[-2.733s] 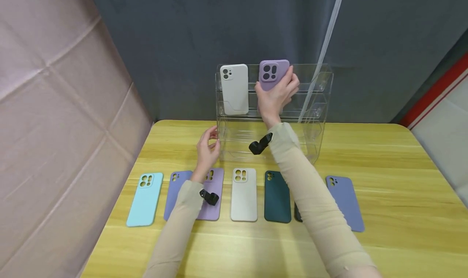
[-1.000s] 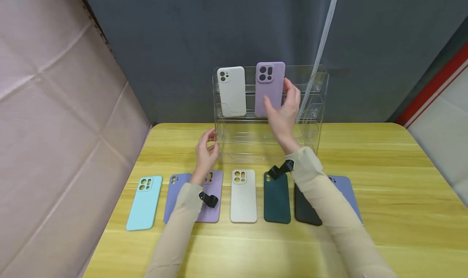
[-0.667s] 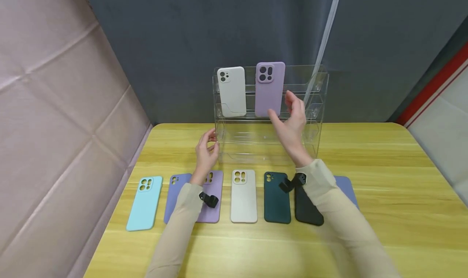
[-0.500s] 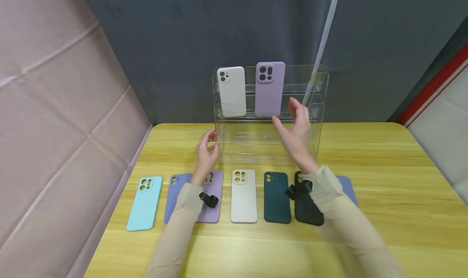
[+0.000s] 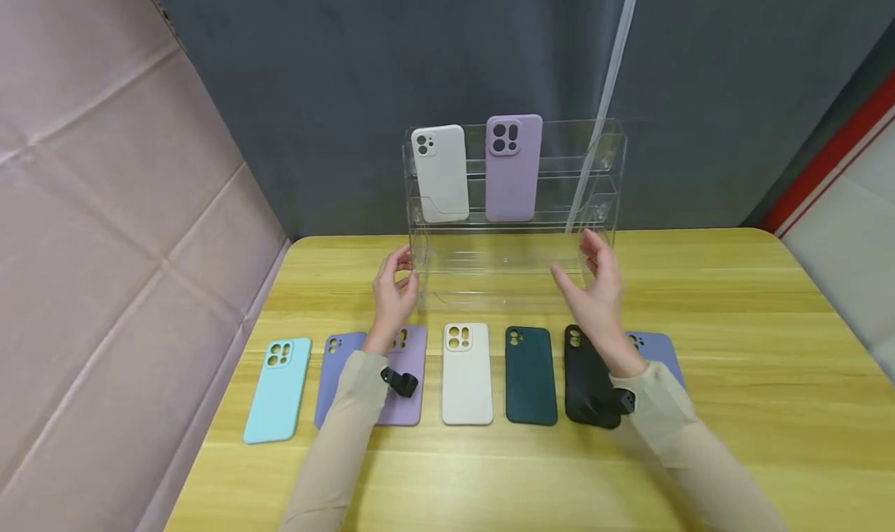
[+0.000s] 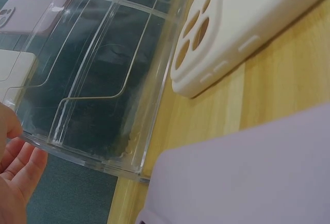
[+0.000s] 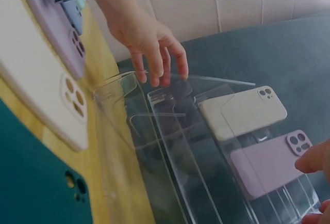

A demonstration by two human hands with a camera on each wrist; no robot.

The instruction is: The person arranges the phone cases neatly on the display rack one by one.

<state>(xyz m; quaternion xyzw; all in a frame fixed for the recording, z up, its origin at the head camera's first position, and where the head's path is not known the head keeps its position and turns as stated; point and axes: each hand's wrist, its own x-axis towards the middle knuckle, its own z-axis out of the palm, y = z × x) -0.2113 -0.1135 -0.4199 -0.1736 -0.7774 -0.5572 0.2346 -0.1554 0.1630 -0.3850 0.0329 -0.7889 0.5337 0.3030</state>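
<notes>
My left hand (image 5: pixel 394 293) rests its fingertips against the left side of a clear tiered display rack (image 5: pixel 505 274). In the left wrist view its thumb and fingers meet the edge of the rack's side panel. My right hand (image 5: pixel 598 294) is empty, thumb and fingers spread apart, in front of the rack's lower right part. On the upper tier a white phone case (image 5: pixel 442 176) leans at the left, and a lilac phone case (image 5: pixel 513 171) stands beside it. The right wrist view shows both racked cases and my left fingertips at the panel.
A row of phone cases lies along the wooden table (image 5: pixel 755 314): turquoise (image 5: pixel 278 391), blue, lilac, white (image 5: pixel 467 377), dark green (image 5: pixel 531 377), black (image 5: pixel 586 384) and blue. My forearms partly cover some. A grey curtain (image 5: pixel 336 105) hangs behind the rack.
My right hand has let go of the lilac phone case, which now stands on the upper tier, and has moved down and right. My left hand has stayed at the rack's side.
</notes>
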